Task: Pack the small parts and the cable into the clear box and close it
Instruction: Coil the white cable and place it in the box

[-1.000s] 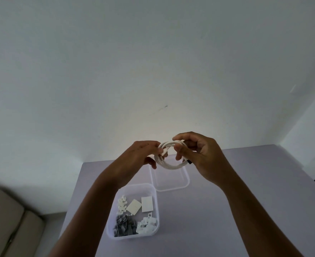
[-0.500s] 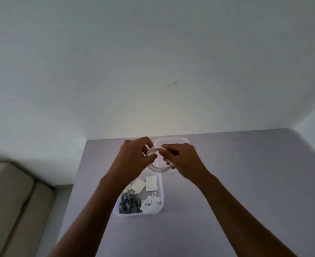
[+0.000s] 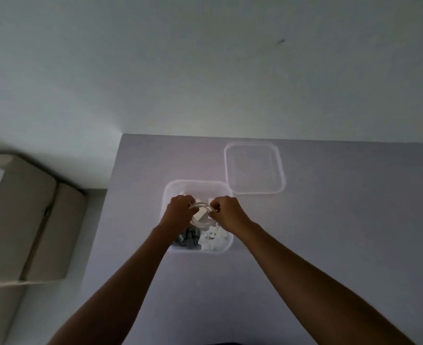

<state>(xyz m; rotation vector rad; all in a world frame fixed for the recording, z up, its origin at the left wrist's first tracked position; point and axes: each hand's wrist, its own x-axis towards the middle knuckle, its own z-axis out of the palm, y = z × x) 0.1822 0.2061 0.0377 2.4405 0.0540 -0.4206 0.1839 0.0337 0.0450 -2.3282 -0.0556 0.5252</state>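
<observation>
The clear box (image 3: 195, 185) stands open on the grey table (image 3: 330, 232). Inside it lie grey parts (image 3: 188, 239) at the near left and white parts (image 3: 213, 240) at the near right, with flat white pieces partly hidden further back. My left hand (image 3: 179, 214) and my right hand (image 3: 226, 212) both pinch the coiled white cable (image 3: 200, 207), one on each side, over the middle of the box. The coil is level with the box's opening. The clear lid (image 3: 254, 168) lies flat on the table just beyond the box, to its right.
A beige cardboard box (image 3: 19, 220) sits lower down off the table's left edge. A white wall rises right behind the table's far edge.
Both hands have come down and toward me with the coiled cable, from above the lid to over the open box. The view has tilted down, so the lid now shows uncovered.
</observation>
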